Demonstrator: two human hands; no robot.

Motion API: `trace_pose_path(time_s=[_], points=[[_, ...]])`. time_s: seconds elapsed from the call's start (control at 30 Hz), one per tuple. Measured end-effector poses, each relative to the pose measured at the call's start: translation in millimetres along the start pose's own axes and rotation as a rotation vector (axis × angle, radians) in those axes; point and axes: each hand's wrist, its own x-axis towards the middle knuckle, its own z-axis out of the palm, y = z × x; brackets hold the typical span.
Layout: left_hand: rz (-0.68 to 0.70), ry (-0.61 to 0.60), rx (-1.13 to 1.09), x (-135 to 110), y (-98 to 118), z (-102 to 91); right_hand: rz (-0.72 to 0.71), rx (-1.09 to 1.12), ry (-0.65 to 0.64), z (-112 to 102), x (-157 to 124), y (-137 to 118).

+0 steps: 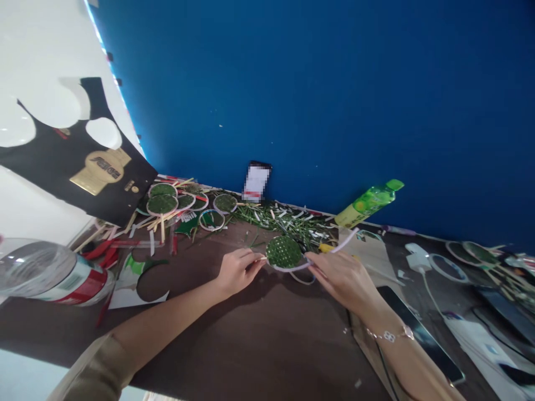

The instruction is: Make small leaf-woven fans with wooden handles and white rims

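Observation:
My left hand (238, 272) pinches the edge of a small round fan (283, 252) with a green woven face, where a bit of pale stick shows at the fingertips. At the opposite side of the disc, my right hand (348, 277) has its fingers closed on a pale pinkish strip (345, 240). The strip runs along the fan's lower rim, and its free end sticks up past the right hand. Both hands hold the fan just above the brown table (234, 345). A thin ring-like band (303, 280) shows under it, partly hidden.
Similar round fans (162, 204) and cut green strips (267, 217) lie along the blue wall. A phone (257, 181) leans there beside a tilted green bottle (370, 203). A large clear bottle (45, 273) lies left; a dark tablet or phone (422, 334) is by my right forearm.

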Motion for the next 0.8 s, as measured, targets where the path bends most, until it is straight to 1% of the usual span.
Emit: trace_pose_path(time_s=[0.1, 0.2, 0.3, 0.37, 0.43, 0.5, 0.67, 0.73, 0.8], points=[[-0.017, 0.01, 0.005, -0.8, -0.9, 1.7, 0.013, 0.055, 0.017, 4.6, -12.4, -2.5], [-0.022, 0.02, 0.005, -1.0, -0.8, 2.3, 0.038, 0.094, 0.15, 5.9, -24.0, -11.0], [-0.015, 0.027, -0.003, -0.6, -0.5, 2.3, 0.155, 0.15, 0.306, 7.5, -32.5, -25.1], [-0.025, 0.036, -0.008, -0.1, -0.3, 2.0, 0.253, 0.23, 0.393, 9.5, -35.0, -36.1], [-0.042, 0.042, -0.007, 0.6, -0.1, 1.5, 0.357, 0.338, 0.438, 12.2, -34.5, -46.6], [-0.061, 0.034, -0.004, 1.3, 0.0, 0.9, 0.491, 0.471, 0.421, 15.6, -31.4, -55.1], [-0.08, 0.004, -0.005, 2.4, -0.4, -0.7, 0.863, 0.869, 0.267, 29.4, -14.7, -65.5], [-0.083, -0.001, -0.001, 2.9, -0.3, -1.6, 0.983, 1.061, 0.209, 36.8, -6.7, -67.4], [-0.094, 0.0, 0.003, 3.4, 0.0, -2.5, 1.067, 1.25, 0.174, 44.5, 0.3, -69.0]])
